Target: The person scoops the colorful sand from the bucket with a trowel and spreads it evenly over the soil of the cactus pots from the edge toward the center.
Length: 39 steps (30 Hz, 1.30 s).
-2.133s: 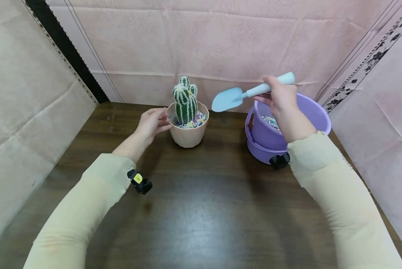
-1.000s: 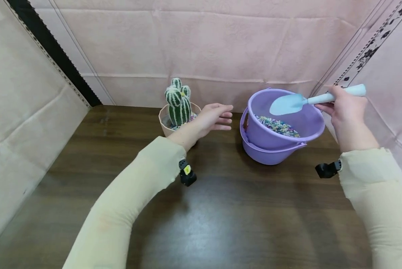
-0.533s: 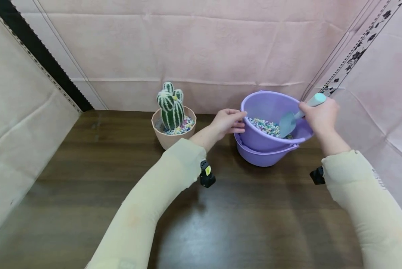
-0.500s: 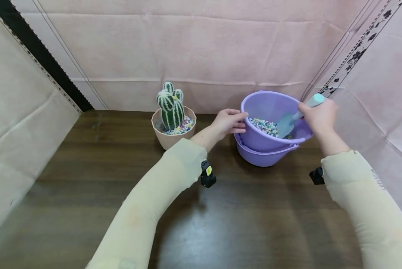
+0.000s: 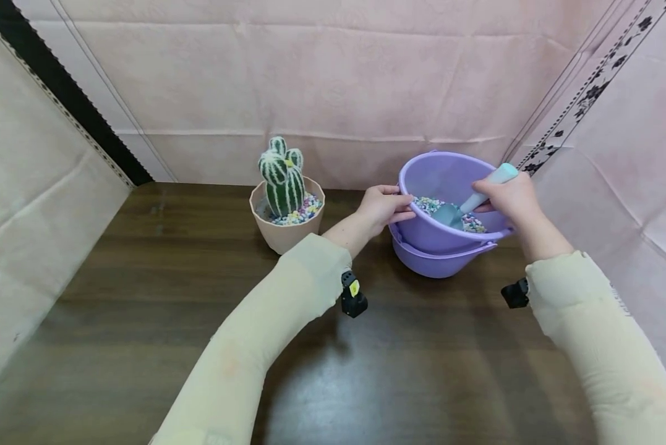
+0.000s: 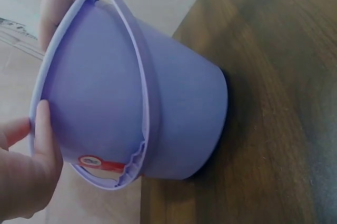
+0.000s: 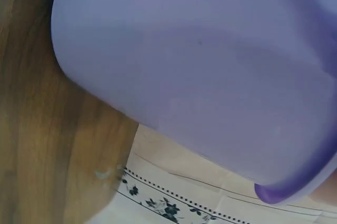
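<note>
A purple bucket (image 5: 430, 236) stands at the back right, its handle (image 6: 142, 71) hanging low around its side. My left hand (image 5: 378, 209) pinches the near-left rim, with fingers against the outer wall in the left wrist view. In my right hand (image 5: 509, 195) is the handle of a light blue garden trowel (image 5: 501, 174). The trowel's blade is pushed partly into the multicoloured pebbles (image 5: 473, 224) inside the bucket. The right wrist view is filled mostly by the bucket's wall (image 7: 174, 71); the trowel is hidden there.
Left of the bucket, a beige pot (image 5: 284, 236) holds a green-and-white cactus (image 5: 284, 188) amid coloured pebbles. Both stand on a dark wooden table (image 5: 160, 278). Pale cloth walls (image 5: 333, 80) enclose the back and both sides.
My left hand left the cactus pot and took hold of the bucket's rim. My right hand carried the trowel over the bucket and lowered its blade into the pebbles.
</note>
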Available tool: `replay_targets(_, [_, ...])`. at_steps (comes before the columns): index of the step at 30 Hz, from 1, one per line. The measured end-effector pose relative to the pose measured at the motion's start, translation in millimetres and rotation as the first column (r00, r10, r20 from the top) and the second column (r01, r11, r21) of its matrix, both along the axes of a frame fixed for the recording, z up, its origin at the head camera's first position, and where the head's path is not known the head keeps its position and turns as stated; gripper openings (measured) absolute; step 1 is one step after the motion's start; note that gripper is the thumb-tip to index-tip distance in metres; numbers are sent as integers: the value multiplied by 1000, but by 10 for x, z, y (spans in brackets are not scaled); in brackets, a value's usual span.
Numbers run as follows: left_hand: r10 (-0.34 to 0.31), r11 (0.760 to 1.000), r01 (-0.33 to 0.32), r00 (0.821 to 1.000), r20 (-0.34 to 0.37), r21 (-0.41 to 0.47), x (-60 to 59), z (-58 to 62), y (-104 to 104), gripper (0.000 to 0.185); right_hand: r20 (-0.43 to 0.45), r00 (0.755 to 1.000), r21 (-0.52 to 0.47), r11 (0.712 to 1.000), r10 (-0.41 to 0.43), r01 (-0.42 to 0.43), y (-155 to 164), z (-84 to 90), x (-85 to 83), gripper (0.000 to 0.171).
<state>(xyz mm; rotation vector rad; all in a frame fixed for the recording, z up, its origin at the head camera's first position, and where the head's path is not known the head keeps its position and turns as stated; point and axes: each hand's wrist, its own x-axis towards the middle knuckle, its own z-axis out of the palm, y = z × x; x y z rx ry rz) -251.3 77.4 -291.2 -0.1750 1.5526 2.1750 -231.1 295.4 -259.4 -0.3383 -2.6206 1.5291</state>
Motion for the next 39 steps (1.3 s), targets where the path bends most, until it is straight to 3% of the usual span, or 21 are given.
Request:
replay_targets(3, [2,1000,-2,1000,13,-8,8,37,-7,52,1,1000,-101,995,-5,5,-1,-9,5,14])
replay_targets(8, [-1,1000,2,1000,25,-19,18,58,-15,51,-7,1000,-169,985,-17,16,-11,-7,23,13])
replay_targets(14, [-4,1000,4,1000,9,-20,8,48,6,48,-8,999,-325,945,-47,41,-5,15,55,16])
replay_targets(17, [1,1000,-1,1000,7,-12,1,35,13,46,-22,997,-424,904,-69,53,4,18,65,16])
replay_targets(22, [4,1000,-4,1000,15,-3,-18,8,4,46,-36,992,-583,809,-119,75,0,18,57,13])
replay_targets(39, [2,1000,-2,1000,28,2,0,35,-8,46,68,977,-751,634,-202,184,-39,98,81,13])
